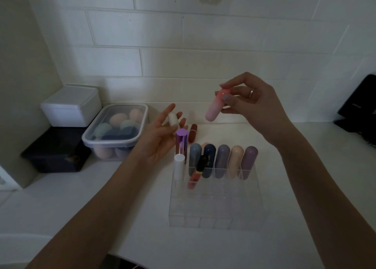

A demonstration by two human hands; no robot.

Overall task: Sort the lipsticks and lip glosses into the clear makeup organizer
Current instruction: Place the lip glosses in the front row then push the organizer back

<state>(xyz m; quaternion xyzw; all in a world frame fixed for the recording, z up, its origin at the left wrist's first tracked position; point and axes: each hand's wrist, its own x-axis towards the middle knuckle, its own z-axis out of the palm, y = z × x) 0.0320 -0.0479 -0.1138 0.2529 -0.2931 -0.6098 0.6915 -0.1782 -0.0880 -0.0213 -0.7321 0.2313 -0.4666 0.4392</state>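
Right hand (249,102) pinches the pink capsule lipstick (214,106) high up; left hand (162,134) loosely cradles a white tube (173,120). Either could slip onto the clear organizer (215,205), toppling the standing tubes.

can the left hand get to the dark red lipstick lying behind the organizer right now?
Probably not cleanly. The left hand already holds a white tube, and the dark red lipstick lies just beyond it behind the purple-capped tube. It is close, but the fingers are occupied.

White counter (305,187) carries clear organizer (215,218), sponge tub (114,140) (lidded), dark red lipstick (192,133).
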